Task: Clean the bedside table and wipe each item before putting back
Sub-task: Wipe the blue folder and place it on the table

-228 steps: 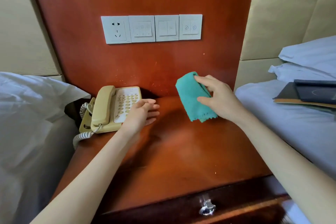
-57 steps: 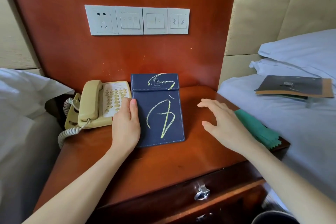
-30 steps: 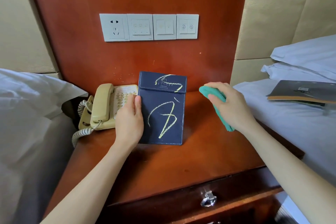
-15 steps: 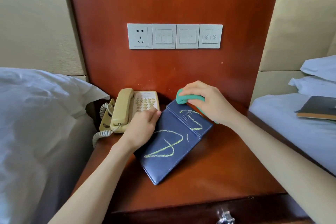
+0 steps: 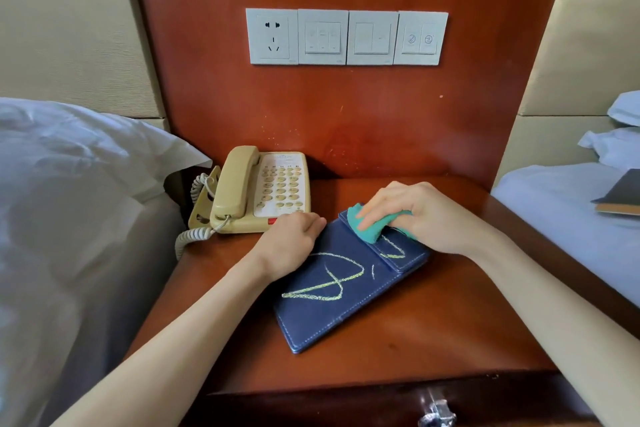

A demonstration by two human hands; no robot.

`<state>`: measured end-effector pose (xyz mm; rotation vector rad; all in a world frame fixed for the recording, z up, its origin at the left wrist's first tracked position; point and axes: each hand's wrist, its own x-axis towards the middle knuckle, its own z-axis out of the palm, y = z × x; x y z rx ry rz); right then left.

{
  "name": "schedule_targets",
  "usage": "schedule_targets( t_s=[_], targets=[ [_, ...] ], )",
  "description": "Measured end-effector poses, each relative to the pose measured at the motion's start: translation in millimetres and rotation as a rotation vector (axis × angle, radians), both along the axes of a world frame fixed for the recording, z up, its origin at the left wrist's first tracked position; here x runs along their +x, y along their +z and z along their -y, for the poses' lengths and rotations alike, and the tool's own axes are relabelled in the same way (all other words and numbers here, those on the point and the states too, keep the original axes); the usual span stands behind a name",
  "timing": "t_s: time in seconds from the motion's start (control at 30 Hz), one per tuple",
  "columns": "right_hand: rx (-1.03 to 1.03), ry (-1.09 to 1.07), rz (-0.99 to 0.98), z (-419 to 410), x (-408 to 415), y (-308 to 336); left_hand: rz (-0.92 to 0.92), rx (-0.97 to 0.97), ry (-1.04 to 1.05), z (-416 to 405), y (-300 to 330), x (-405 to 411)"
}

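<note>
**Cloth on the folder flap, left hand steadying**

At the far left lies a bed with a white pillow (image 5: 79,149) that reaches toward the tabletop (image 5: 433,333). Next comes a beige telephone (image 5: 256,191) at the back left of the tabletop, its handset in the cradle and its coiled cord hanging over the left edge.

The left hand (image 5: 291,243) rests just in front of the telephone, palm down with the fingers laid fairly flat, pressing on the upper left edge of a dark blue folder (image 5: 346,288). The folder lies flat and turned at an angle on the middle of the tabletop, with yellow scribbles across its cover and on its flap.

The right hand (image 5: 415,215) curls its fingers round a bunched green cloth (image 5: 367,229) and holds it down on the folder's flap, at the far end of the folder.

On the wooden panel behind, a socket and switches (image 5: 346,37) sit in a row. At the far right, a dark booklet (image 5: 620,194) lies on a second bed.
</note>
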<state>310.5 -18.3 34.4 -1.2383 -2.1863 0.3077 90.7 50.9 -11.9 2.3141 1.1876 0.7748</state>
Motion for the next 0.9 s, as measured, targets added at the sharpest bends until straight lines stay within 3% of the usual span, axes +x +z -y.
schedule_targets(
  t_s=[0.3,0.5,0.7,0.9],
  targets=[
    [-0.22,0.036,-0.117,54,33,-23,-0.05,-0.178,-0.023,-4,6,1],
    [-0.149,-0.06,-0.22,28,22,-18,0.061,-0.248,-0.022,-1,5,-2],
    [-0.064,-0.133,-0.124,-27,-12,-13,0.046,-0.217,-0.014,2,5,-2],
    [-0.06,-0.173,-0.033,-15,-7,-19,-0.018,-0.226,-0.036,-1,7,-2]
  ],
)
